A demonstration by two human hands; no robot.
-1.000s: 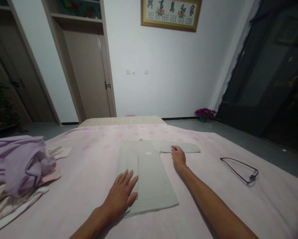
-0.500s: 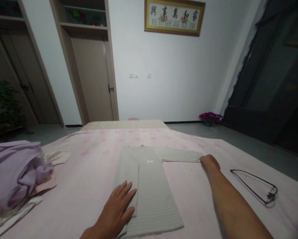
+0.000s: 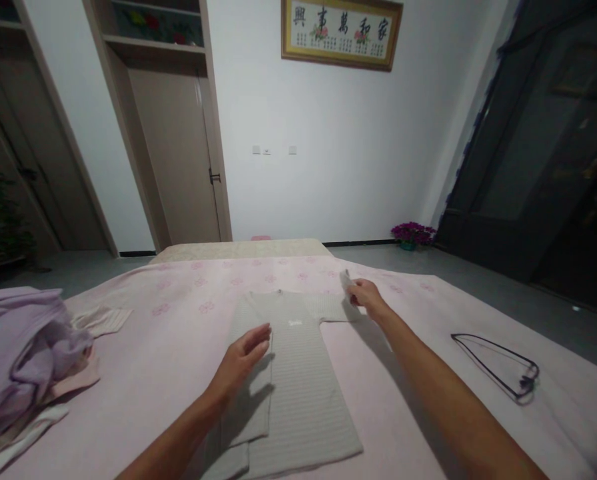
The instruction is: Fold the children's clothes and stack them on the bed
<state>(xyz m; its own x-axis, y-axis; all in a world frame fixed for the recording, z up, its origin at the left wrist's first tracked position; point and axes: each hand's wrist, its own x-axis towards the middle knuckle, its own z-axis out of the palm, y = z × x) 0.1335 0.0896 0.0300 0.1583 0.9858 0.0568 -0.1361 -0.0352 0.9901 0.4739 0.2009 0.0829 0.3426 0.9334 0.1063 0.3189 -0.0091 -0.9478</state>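
A light grey-green ribbed long-sleeved shirt (image 3: 303, 387) lies flat on the pink bed cover (image 3: 398, 400), its neckline at the far end. The left side of the shirt is folded inward, with that sleeve lying down along the body. My right hand (image 3: 368, 298) pinches the other sleeve by its cuff, lifted off the bed and bent back toward the body. Above the folded left part hovers my left hand (image 3: 241, 357), open, fingers stretched out and holding nothing; its shadow falls on the cloth.
A heap of clothes with a lilac garment (image 3: 23, 353) on top sits at the left. On the right lies a thin black looped object (image 3: 498, 347). Beyond the bed are a white wall, a door (image 3: 173, 153) and a pot of purple flowers (image 3: 412, 233).
My right hand has raised the cuff and carried it leftward, folding the sleeve back. My left hand has lifted off the shirt and moved farther forward. The view has shifted slightly.
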